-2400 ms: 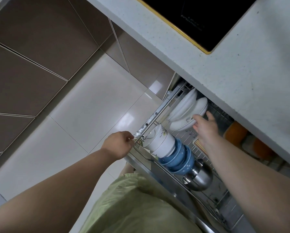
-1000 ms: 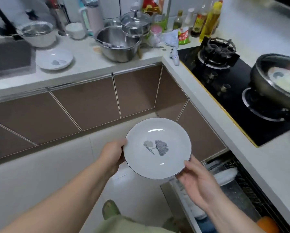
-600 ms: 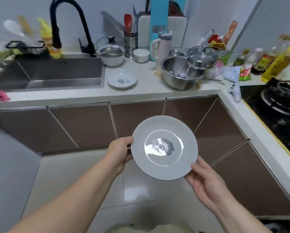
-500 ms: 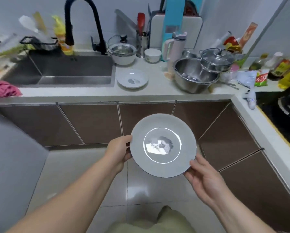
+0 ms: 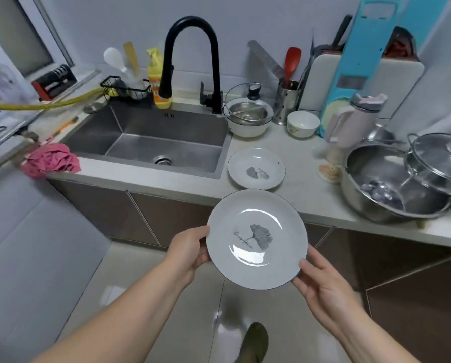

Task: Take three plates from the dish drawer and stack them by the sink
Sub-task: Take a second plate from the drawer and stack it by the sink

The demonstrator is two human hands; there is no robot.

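Note:
I hold a white plate with a grey leaf print [image 5: 255, 239] level in front of the counter edge. My left hand [image 5: 190, 251] grips its left rim and my right hand [image 5: 321, 284] grips its lower right rim. A matching plate [image 5: 256, 168] lies flat on the counter, just right of the steel sink [image 5: 153, 142] and directly beyond the plate I hold. The dish drawer is out of view.
A black faucet [image 5: 190, 61] arches over the sink. A lidded bowl [image 5: 248, 119], a small white bowl [image 5: 303, 124], a pink jug [image 5: 350, 127] and a large steel bowl [image 5: 392, 187] with a lidded pot [image 5: 439, 163] crowd the counter's right side. A pink cloth [image 5: 50, 159] sits at the left edge.
I took a plate out of the drawer, turned from the drawer to the sink counter, and carried it in both hands closer to the plate on the counter.

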